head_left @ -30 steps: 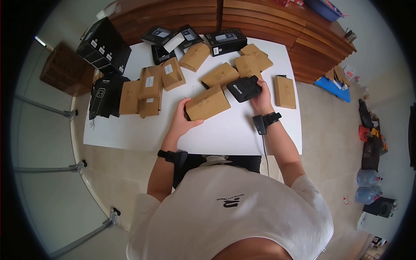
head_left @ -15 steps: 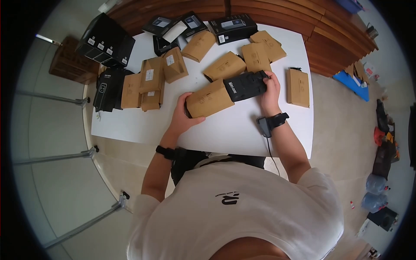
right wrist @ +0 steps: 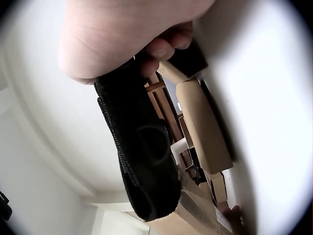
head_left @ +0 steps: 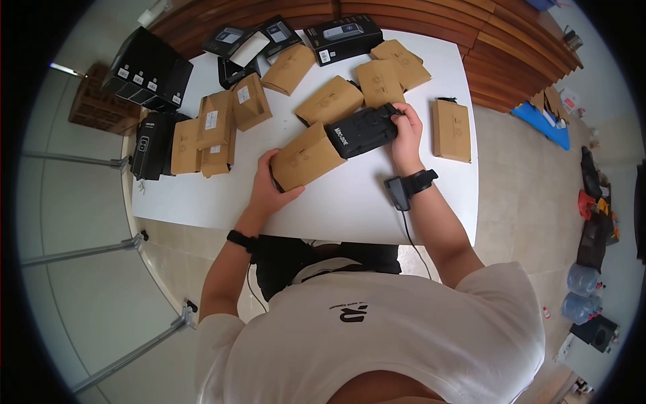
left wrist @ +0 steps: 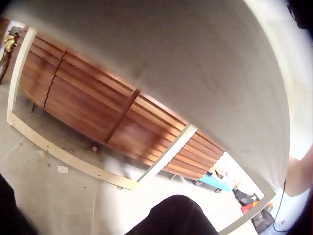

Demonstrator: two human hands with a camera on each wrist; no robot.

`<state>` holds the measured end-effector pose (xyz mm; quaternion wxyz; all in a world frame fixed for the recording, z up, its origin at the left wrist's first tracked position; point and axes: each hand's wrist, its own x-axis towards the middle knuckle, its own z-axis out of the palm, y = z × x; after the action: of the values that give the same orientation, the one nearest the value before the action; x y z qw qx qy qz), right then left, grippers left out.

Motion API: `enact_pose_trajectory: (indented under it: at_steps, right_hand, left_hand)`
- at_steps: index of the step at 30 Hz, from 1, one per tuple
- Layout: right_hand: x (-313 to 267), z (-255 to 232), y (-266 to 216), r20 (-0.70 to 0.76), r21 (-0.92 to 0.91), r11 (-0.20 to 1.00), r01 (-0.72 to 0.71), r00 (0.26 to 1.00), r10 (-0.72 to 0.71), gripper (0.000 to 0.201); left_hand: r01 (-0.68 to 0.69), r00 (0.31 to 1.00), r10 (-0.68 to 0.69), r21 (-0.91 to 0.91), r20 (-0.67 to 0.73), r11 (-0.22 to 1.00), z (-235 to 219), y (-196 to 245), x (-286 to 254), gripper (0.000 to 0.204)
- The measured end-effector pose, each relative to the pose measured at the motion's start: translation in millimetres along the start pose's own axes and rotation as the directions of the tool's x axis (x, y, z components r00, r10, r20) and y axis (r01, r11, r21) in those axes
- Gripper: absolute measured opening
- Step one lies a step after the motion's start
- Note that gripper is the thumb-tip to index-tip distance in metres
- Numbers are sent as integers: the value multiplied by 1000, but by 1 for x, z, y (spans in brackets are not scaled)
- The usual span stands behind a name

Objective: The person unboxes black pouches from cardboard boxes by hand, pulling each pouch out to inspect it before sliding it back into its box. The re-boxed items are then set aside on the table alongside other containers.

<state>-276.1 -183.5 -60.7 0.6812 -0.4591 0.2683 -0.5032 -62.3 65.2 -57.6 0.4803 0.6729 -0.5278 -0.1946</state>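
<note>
My left hand (head_left: pixel 268 191) grips the left end of a brown cardboard box (head_left: pixel 307 159), with its thumb along the near side. The fingers of my right hand (head_left: pixel 408 140) hold the far end of a black fabric pouch (head_left: pixel 363 132) with white lettering. The pouch's left end meets the box's right end, and the two lie in one slanting line over the table. In the right wrist view, the lower end of the pouch (right wrist: pixel 142 152) sits at the mouth of the cardboard box (right wrist: pixel 188 215). The left wrist view looks beneath the tabletop.
Several brown boxes (head_left: pixel 328 100) lie behind my hands on the white table (head_left: pixel 323 214). A single brown box (head_left: pixel 451 130) is at the right. Black printed boxes (head_left: pixel 343 39) lie at the back, and a large black carton (head_left: pixel 148 71) stands at the left.
My right hand has brought the black pouch left and down to the box's right end. The left hand keeps its hold on the box. The head view has shifted.
</note>
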Motion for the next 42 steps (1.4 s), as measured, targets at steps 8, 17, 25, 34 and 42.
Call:
enact_pose_trajectory:
  at_steps: [8, 17, 25, 34, 42]
  right_hand:
    - [-5, 5, -6, 174, -149, 984, 98, 982, -72, 20]
    - [-3, 6, -4, 226, 60, 970, -236, 949, 217, 21]
    - [-22, 17, -3, 528, -288, 950, -119, 808, 261, 25]
    - [-24, 17, -3, 654, -347, 930, 123, 742, 146, 13]
    - [-18, 11, 7, 388, -506, 861, 55, 906, 170, 18]
  left_hand:
    - [13, 998, -18, 95, 54, 995, -3, -1, 0, 90]
    - [2, 1000, -4, 96, 24, 995, -1, -2, -3, 86]
    - [-32, 999, 29, 154, 21, 987, 0, -1, -3, 88]
    - [-42, 991, 24, 140, 132, 989, 0, 1, -5, 89]
    - [-90, 962, 67, 77, 264, 993, -9, 8, 0, 89]
